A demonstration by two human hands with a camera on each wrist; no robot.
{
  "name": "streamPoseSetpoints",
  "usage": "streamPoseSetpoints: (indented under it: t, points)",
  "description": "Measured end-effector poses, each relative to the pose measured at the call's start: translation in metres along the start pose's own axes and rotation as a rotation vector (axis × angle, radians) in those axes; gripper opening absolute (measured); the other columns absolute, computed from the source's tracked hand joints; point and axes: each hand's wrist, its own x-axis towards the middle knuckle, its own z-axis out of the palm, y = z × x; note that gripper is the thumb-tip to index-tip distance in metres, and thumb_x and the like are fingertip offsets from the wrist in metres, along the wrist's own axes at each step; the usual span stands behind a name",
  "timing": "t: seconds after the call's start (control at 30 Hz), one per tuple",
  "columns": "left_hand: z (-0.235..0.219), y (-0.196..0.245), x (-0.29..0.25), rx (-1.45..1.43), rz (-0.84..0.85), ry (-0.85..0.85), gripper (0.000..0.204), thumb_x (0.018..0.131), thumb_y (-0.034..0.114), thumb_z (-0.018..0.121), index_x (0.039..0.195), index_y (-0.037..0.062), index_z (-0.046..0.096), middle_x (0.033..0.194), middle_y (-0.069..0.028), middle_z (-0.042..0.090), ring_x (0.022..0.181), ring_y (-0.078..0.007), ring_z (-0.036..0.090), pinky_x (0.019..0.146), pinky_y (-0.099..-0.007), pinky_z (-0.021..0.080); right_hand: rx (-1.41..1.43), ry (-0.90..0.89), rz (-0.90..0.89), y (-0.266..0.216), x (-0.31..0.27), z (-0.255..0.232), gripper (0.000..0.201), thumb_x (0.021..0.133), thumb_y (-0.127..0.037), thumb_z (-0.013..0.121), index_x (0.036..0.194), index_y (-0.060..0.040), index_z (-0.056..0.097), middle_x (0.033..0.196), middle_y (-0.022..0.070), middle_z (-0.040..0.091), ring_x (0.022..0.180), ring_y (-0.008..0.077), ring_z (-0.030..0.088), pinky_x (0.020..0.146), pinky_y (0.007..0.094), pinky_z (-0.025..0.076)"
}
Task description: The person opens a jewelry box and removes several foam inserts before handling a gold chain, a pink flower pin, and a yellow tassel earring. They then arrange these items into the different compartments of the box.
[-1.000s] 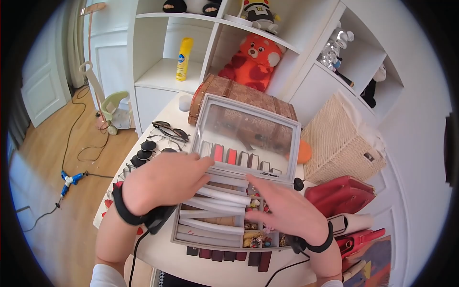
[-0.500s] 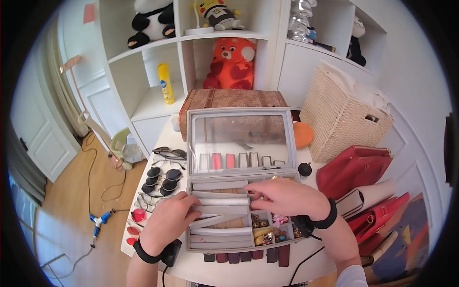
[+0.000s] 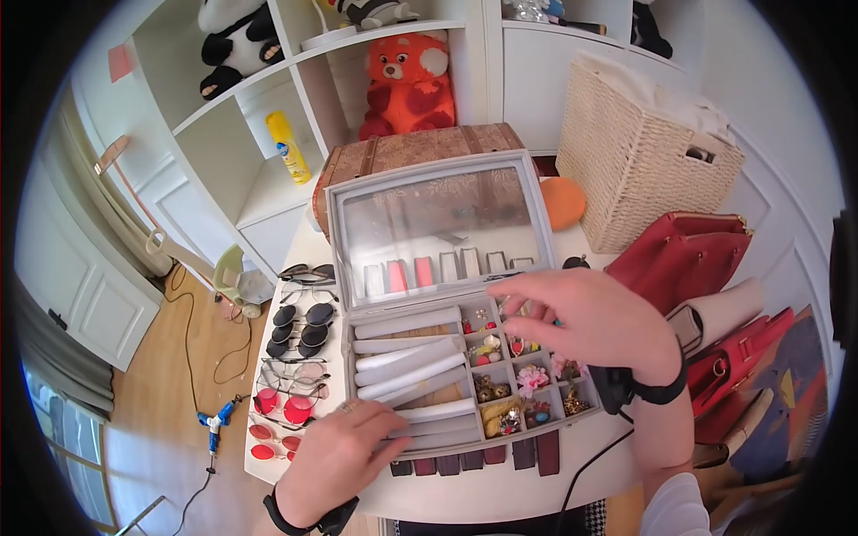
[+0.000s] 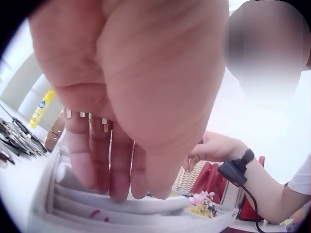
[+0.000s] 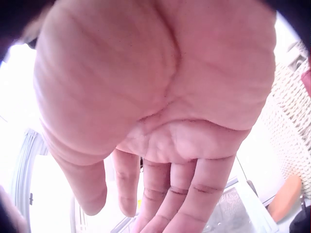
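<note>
A grey jewellery box (image 3: pixel 402 309) stands on the table with its glass lid (image 3: pixel 420 214) raised. Long pale padded rolls (image 3: pixel 411 364) fill its left half, some slanting across others. Small compartments on the right hold hair ornaments, among them a pink flower (image 3: pixel 533 380). My left hand (image 3: pixel 344 460) is at the box's front left, fingertips over the front rolls; its fingers (image 4: pixel 120 179) reach down loosely extended with no roll gripped. My right hand (image 3: pixel 585 322) hovers over the back right compartments, fingers (image 5: pixel 209 179) relaxed and slightly bent, nothing in them.
Left of the box lie rows of sunglasses (image 3: pixel 313 314) and glasses. A brown patterned chest (image 3: pixel 420 147) is behind the lid, a wicker basket (image 3: pixel 639 170) at the back right. Red handbags (image 3: pixel 684 255) lie to the right. Dark narrow cases (image 3: pixel 548 454) line the front edge.
My left hand has moved from the box's back left towards its front left corner. The right hand has drawn away to the right. Middle rolls now slant differently, and the head view has shifted.
</note>
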Motion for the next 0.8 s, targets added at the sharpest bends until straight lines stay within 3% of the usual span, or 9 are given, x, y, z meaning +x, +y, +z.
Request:
streamPoseSetpoints:
  t: [0.17, 0.23, 0.37, 0.47, 0.53, 0.63, 0.77, 0.8]
  points:
    - [0.008, 0.012, -0.002, -0.073, 0.010, -0.210, 0.016, 0.093, 0.014, 0.079, 0.107, 0.0074, 0.077, 0.103, -0.0096, 0.073, 0.092, -0.0328, 0.072, 0.077, -0.0402, 0.059, 0.044, 0.035, -0.007, -0.002, -0.014, -0.014, 0.040, 0.102, -0.030, 0.067, 0.134, -0.0057, 0.068, 0.101, 0.0096, 0.079, 0.073, 0.0251, 0.076, 0.071, 0.0395, 0.058]
    - [0.014, 0.019, 0.002, 0.004, -0.013, -0.085, 0.019, 0.095, 0.014, 0.077, 0.112, 0.0067, 0.075, 0.107, -0.0095, 0.073, 0.093, -0.0332, 0.073, 0.077, -0.0411, 0.060, 0.010, 0.074, -0.093, 0.001, -0.018, -0.012, 0.037, 0.101, -0.029, 0.067, 0.129, -0.0046, 0.068, 0.101, 0.0111, 0.079, 0.076, 0.0289, 0.075, 0.070, 0.0415, 0.057]
    - [0.023, 0.019, 0.003, 0.076, -0.041, -0.103, 0.023, 0.097, 0.017, 0.076, 0.117, 0.0069, 0.074, 0.115, -0.0097, 0.072, 0.092, -0.0337, 0.073, 0.078, -0.0418, 0.060, -0.016, 0.062, -0.052, 0.002, -0.022, -0.013, 0.032, 0.101, -0.029, 0.067, 0.120, -0.0034, 0.068, 0.096, 0.0143, 0.077, 0.081, 0.0352, 0.074, 0.071, 0.0458, 0.056]
    - [0.029, 0.022, 0.006, 0.137, -0.026, -0.123, 0.032, 0.095, 0.030, 0.081, 0.114, 0.0055, 0.073, 0.117, -0.0110, 0.069, 0.095, -0.0354, 0.071, 0.079, -0.0433, 0.058, -0.168, 0.166, -0.124, 0.008, -0.022, -0.010, 0.029, 0.100, -0.028, 0.067, 0.112, -0.0014, 0.067, 0.090, 0.0174, 0.074, 0.085, 0.0393, 0.072, 0.073, 0.0498, 0.055]
    - [0.031, 0.024, 0.012, 0.186, -0.033, -0.154, 0.050, 0.086, 0.045, 0.087, 0.110, 0.0044, 0.072, 0.115, -0.0124, 0.065, 0.097, -0.0367, 0.067, 0.080, -0.0439, 0.056, -0.178, 0.143, -0.098, 0.005, -0.024, -0.013, 0.029, 0.099, -0.028, 0.068, 0.108, -0.0002, 0.066, 0.086, 0.0188, 0.071, 0.088, 0.0406, 0.071, 0.075, 0.0518, 0.055]
    - [0.039, 0.023, 0.016, 0.257, -0.086, -0.190, 0.064, 0.076, 0.055, 0.091, 0.107, 0.0032, 0.071, 0.114, -0.0135, 0.062, 0.098, -0.0371, 0.065, 0.080, -0.0443, 0.055, -0.166, 0.177, -0.159, 0.010, -0.024, -0.008, 0.028, 0.099, -0.027, 0.068, 0.105, 0.0002, 0.066, 0.085, 0.0193, 0.071, 0.087, 0.0406, 0.071, 0.075, 0.0521, 0.055]
    - [0.043, 0.020, 0.014, 0.237, -0.076, -0.165, 0.066, 0.072, 0.056, 0.093, 0.107, 0.0037, 0.071, 0.109, -0.0123, 0.065, 0.095, -0.0360, 0.066, 0.079, -0.0440, 0.055, -0.185, 0.174, -0.161, 0.009, -0.023, -0.011, 0.027, 0.099, -0.027, 0.067, 0.104, -0.0006, 0.066, 0.083, 0.0193, 0.071, 0.086, 0.0404, 0.072, 0.074, 0.0517, 0.056]
    - [0.044, 0.020, 0.012, 0.179, -0.128, -0.186, 0.064, 0.073, 0.054, 0.094, 0.106, 0.0040, 0.071, 0.104, -0.0116, 0.066, 0.093, -0.0356, 0.067, 0.079, -0.0439, 0.055, -0.213, 0.130, -0.129, 0.008, -0.023, -0.012, 0.031, 0.100, -0.028, 0.068, 0.116, -0.0016, 0.068, 0.092, 0.0171, 0.073, 0.086, 0.0374, 0.073, 0.074, 0.0480, 0.056]
